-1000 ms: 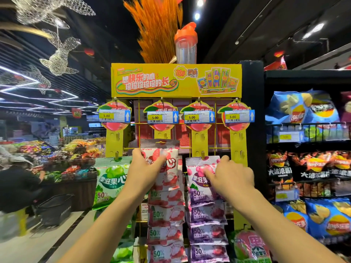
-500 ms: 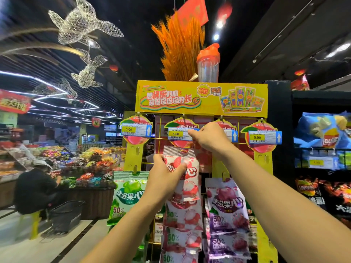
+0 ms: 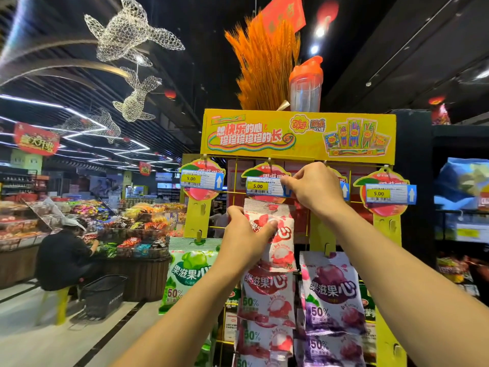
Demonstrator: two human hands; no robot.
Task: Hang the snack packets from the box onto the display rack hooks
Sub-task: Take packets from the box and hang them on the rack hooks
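Upward passage for the left hand (image 3: 246, 239) and its held packet (image 3: 280, 231) is blocked by the price tag (image 3: 260, 186) pinched by the right hand (image 3: 317, 189); red packets (image 3: 267, 295) hang directly beneath, purple packets (image 3: 330, 295) below the right hand, green packet (image 3: 190, 271) lower left; open aisle (image 3: 53, 340) lies further left.

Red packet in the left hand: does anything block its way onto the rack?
Likely the price tag, hanging just above the packet that the left hand holds; the right hand pinches the tag's end. The hook itself is hidden.
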